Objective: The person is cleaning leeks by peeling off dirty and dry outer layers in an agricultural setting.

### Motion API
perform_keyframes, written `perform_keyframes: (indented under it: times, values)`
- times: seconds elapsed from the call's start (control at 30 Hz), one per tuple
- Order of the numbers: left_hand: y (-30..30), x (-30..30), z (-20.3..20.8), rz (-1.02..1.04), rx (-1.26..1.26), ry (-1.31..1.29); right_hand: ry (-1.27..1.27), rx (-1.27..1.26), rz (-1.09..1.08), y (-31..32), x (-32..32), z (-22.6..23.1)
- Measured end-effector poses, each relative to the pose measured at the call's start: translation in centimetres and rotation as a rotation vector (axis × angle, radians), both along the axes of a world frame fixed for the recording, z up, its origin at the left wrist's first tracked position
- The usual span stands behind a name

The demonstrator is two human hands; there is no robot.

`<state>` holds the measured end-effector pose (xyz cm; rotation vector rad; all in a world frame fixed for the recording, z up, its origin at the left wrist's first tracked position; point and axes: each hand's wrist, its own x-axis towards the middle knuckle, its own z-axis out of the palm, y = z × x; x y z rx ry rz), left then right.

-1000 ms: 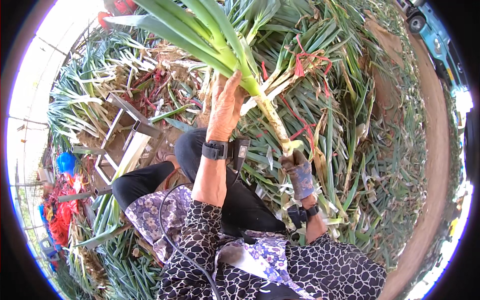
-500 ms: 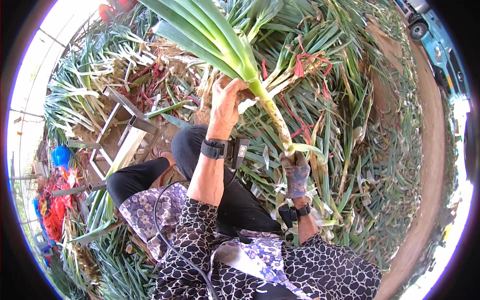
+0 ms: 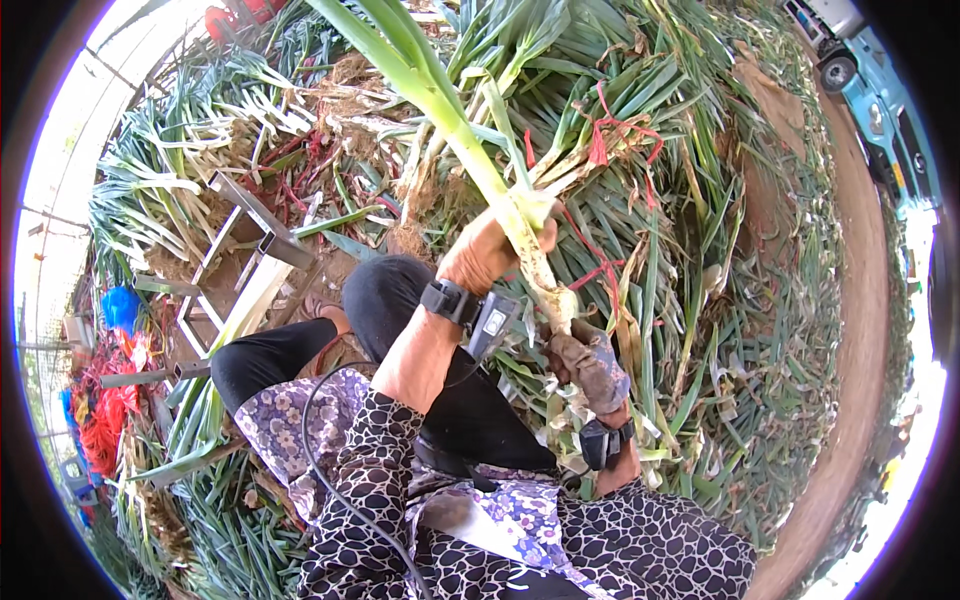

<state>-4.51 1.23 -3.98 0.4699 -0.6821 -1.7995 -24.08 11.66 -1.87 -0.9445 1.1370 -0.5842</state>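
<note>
A long leek slants across the space in front of me, its green leaves running up past the top edge and its pale, dirt-flecked stalk pointing down to the right. My bare left hand is wrapped around the middle of the white stalk, with a loose pale bit of leaf beside its fingers. My right hand, in a patterned, soiled glove, is closed at the root end, whose tip its fingers partly hide. Beneath and beyond both hands lies a thick layer of green leek leaves.
Bundled leeks with white stalks lie at the far left, near a metal frame. Red cords tangle among the leaves ahead. Red strands heap at the left. A dirt track and a blue truck are at the right.
My left hand has moved down the stalk and a little right. The leek has shifted lower, and my gloved right hand has come slightly left and down, its fingers turned toward the root end.
</note>
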Motion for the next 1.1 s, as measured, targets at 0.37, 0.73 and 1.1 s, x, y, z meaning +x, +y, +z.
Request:
perform_keyframes:
  times: [0.37, 0.73, 1.1]
  values:
    - [-2.2, -0.6, -4.3, 0.407, 0.033, -0.849, 0.237, -0.204, -0.143, -1.2, 0.4, 1.9]
    - [-2.6, 0.9, 3.9, 0.575, -0.131, -0.301, 0.383, -0.236, -0.213, 3.8, 0.2, -1.1]
    - [-2.6, 0.7, 4.1, 0.356, 0.04, 0.096, 0.167, -0.07, -0.152, 3.3, -0.1, -3.0]
